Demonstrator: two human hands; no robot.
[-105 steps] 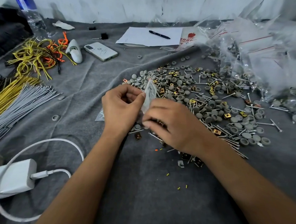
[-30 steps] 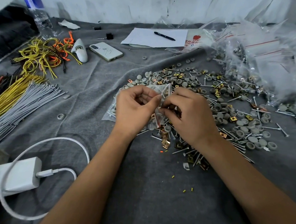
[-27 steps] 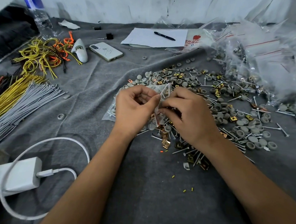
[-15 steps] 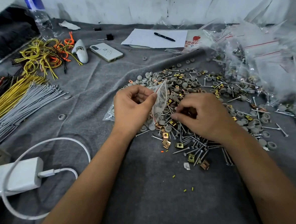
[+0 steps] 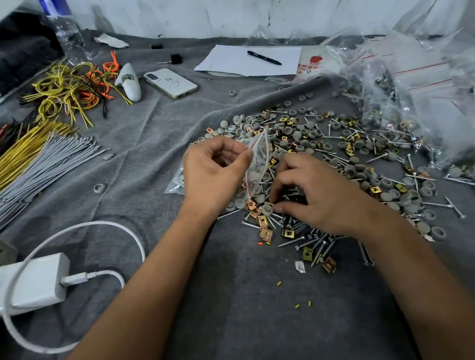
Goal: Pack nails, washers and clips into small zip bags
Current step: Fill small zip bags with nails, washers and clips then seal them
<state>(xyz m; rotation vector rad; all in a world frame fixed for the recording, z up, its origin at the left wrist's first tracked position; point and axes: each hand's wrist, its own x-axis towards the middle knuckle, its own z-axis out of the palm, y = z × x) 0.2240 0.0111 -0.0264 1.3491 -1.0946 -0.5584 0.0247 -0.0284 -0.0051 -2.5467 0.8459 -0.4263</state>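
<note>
Two bare hands worked over the heap: the left hand [image 5: 213, 175] pinched the small clear zip bag with a red seal line [image 5: 255, 164] upright, its long axis near vertical. Just right of the bag and lower, the right hand [image 5: 316, 195] lay palm-down, nearer the loose parts, fingertips [image 5: 277, 208] closing on a grey round washer [image 5: 267, 208] beside the brass square clips [image 5: 262, 221] and steel nails [image 5: 307, 241].

Grey cloth [image 5: 239, 305] spread wide, creased in ridges; behind it, scuffed whitish wall [image 5: 213, 8] under soft, even light.
</note>
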